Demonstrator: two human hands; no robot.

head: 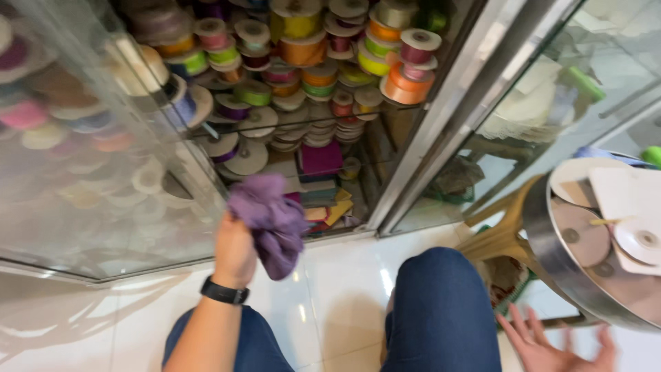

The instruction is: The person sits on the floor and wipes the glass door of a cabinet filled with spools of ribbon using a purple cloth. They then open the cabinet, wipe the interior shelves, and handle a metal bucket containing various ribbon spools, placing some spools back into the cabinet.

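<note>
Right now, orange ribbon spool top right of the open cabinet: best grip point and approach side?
Grip the orange ribbon spool across its round flanges, coming from the front through the open door. It lies tilted at the stack's outer edge beside the metal door frame, under the maroon spool. The left hand holds a purple cloth, so the open right hand is likelier.
</note>
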